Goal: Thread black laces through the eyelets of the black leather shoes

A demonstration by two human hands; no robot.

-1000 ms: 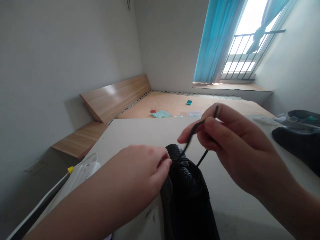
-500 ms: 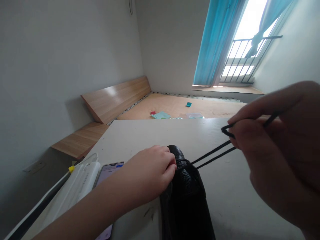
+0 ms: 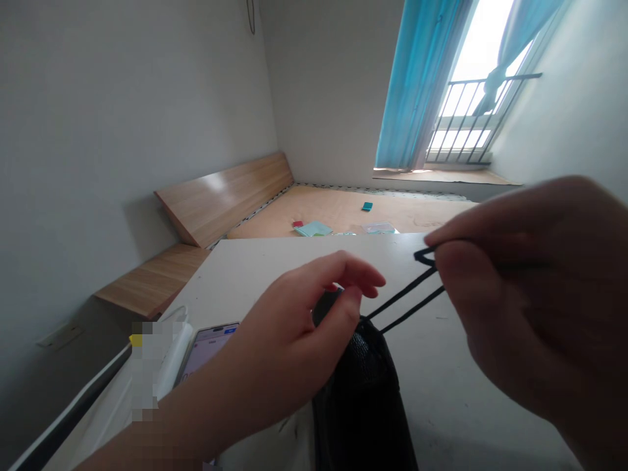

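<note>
Indoors, plain grey-white walls [image 3: 324,85] meet in a corner behind a wide bed [image 3: 432,203] with a peach-coloured cover. A white table [image 3: 245,268] fills the foreground, its far edge cutting across the view of the bed. At left stands a wooden headboard [image 3: 230,196], glossy with reflected daylight; at right, a blue curtain [image 3: 405,91] hangs beside a bright, barred window [image 3: 478,52].

A black shoe [image 3: 363,369], grained and shiny near its front, rests on the table at lower centre, toe pointing away, partly hidden behind a person's bare hands at work. The right hand [image 3: 530,294], raised to the side and well apart from the shoe, pinches a black lace [image 3: 402,292] firmly between thumb and fingers. The left hand [image 3: 304,327] is poised over the front of the shoe, fingers curved, thumb a narrow gap from them, nothing visible in its grasp; whether the thumb brushes the lace cannot be told.

Near the left forearm lie a white device [image 3: 174,356], partly pixelated, and just beside it a phone [image 3: 209,350] with its screen lit. A pale green packet [image 3: 314,228] and a small teal square [image 3: 367,206] dot the bed. Two straight strands of lace run from shoe to right fingertips, where a short bent loop juts out.
</note>
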